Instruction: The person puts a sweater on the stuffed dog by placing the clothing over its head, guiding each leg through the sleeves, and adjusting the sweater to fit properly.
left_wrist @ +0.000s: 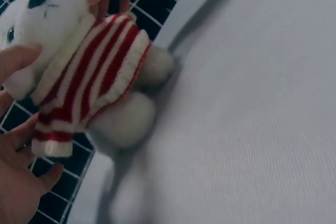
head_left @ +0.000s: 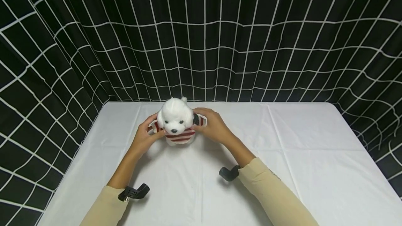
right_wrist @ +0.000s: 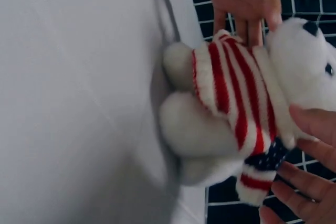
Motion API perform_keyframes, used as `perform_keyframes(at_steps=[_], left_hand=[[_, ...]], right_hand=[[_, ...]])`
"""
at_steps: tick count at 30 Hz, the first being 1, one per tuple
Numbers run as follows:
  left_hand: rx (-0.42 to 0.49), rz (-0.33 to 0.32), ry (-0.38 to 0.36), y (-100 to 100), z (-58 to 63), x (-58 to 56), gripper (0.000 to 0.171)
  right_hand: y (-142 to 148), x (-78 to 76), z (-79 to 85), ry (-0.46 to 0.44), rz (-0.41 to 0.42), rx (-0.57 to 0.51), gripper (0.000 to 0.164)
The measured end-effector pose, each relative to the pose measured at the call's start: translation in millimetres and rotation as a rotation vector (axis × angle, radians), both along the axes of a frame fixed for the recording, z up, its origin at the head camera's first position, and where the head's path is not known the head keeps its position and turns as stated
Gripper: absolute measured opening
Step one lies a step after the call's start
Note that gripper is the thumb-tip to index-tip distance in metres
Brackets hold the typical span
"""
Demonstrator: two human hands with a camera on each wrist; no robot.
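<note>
A white plush dog [head_left: 175,116] in a red-and-white striped sweater faces the camera near the table's back edge. Its sweater has a dark blue, white-dotted patch on one sleeve, visible in the right wrist view. My left hand [head_left: 142,138] holds the toy at one side, thumb in front by the neck and fingers around the arm. On the other side my right hand [head_left: 215,126] grips it likewise, thumb near the neck and fingers behind the sleeve. The plush legs [right_wrist: 197,127] are at the tabletop; the toy's back is hidden.
A white cloth covers the table [head_left: 314,170], with fold creases across it. Black curtains [head_left: 201,37] with a white grid stand behind and at both sides. Dark wrist devices [head_left: 135,191] are worn at the beige sleeves [head_left: 273,191].
</note>
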State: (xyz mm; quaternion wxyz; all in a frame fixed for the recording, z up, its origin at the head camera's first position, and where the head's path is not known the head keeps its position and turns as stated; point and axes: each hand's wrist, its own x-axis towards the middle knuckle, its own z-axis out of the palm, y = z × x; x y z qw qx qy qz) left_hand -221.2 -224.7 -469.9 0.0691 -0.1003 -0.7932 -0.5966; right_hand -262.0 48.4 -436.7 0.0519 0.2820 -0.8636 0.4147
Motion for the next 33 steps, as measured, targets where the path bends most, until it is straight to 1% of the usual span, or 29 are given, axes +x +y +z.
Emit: perform_keyframes(at_steps=[1, 3, 6, 8, 11, 14, 18, 22, 26, 30, 33], left_hand=[[-0.010, -0.008, 0.003, 1, 0.7, 0.1, 0.064], [0.000, -0.014, -0.001, 4, 1.3, 0.0, 0.065], [0.038, -0.019, -0.019, 9, 3.2, 1.2, 0.063], [0.065, -0.022, -0.015, 12, 6.1, 2.3, 0.061], [0.089, -0.033, 0.005, 18, 13.5, 4.5, 0.057], [0.069, -0.040, 0.025, 24, 21.2, 6.9, 0.052], [0.031, -0.022, 0.015, 33, 30.6, 12.0, 0.044], [0.036, -0.017, -0.044, 44, 40.1, 16.8, 0.037], [0.083, -0.041, -0.117, 54, 46.3, 20.2, 0.032], [0.114, -0.048, -0.169, 62, 47.1, 21.7, 0.029], [0.129, -0.042, -0.211, 69, 45.2, 20.6, 0.031]], right_hand=[[-1, -0.1, 0.6, 0.006, 0.008, -0.006, 0.050], [-2, 0.2, 1.4, 0.016, 0.015, -0.010, 0.049], [-2, 2.2, 2.8, 0.017, -0.002, -0.011, 0.048], [0, 4.3, 5.4, 0.012, -0.009, -0.021, 0.050], [5, 8.0, 10.6, -0.021, -0.008, -0.055, 0.049], [12, 11.9, 16.6, -0.070, 0.002, -0.085, 0.046], [23, 19.0, 25.6, -0.109, 0.014, -0.081, 0.039], [35, 27.0, 33.3, -0.115, 0.017, -0.058, 0.033], [44, 34.2, 37.6, -0.172, -0.004, -0.057, 0.026], [50, 39.4, 38.1, -0.257, -0.032, -0.086, 0.025], [54, 42.3, 37.3, -0.313, -0.054, -0.110, 0.026]])
